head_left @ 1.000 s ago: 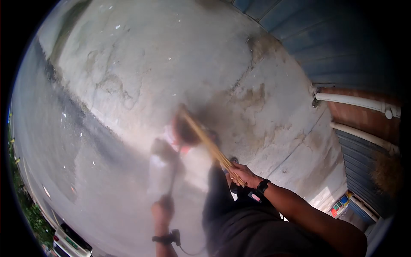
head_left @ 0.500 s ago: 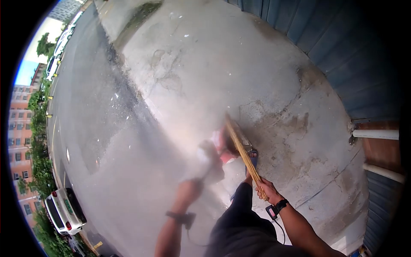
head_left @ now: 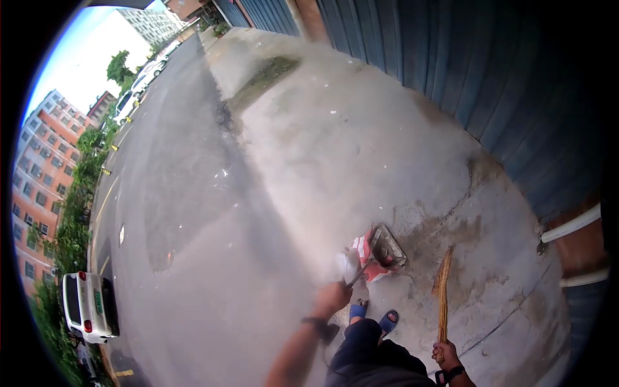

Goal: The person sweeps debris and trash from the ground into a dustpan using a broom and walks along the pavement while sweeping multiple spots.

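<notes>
My left hand [head_left: 334,298] is closed round the thin handle of a red and white dustpan [head_left: 371,257]. The dustpan rests on the concrete ahead of my feet, beside a grey square frame [head_left: 394,244]; whether they are joined I cannot tell. A whitish bag-like thing [head_left: 347,266] is next to my left hand, its shape blurred. My right hand [head_left: 445,353] grips the lower end of a yellowish stick bundle [head_left: 443,303], which points away from me over the stained ground to the right of the dustpan.
My feet in blue sandals [head_left: 389,320] stand just behind the dustpan. Blue corrugated metal [head_left: 445,71] and white pipes [head_left: 572,226] line the right side. A white car [head_left: 90,308] is parked at the lower left, with bushes and buildings beyond.
The stick bundle has swung right, away from the dustpan, with my right hand. My left hand has moved right. The view has tilted up, showing more road and buildings.
</notes>
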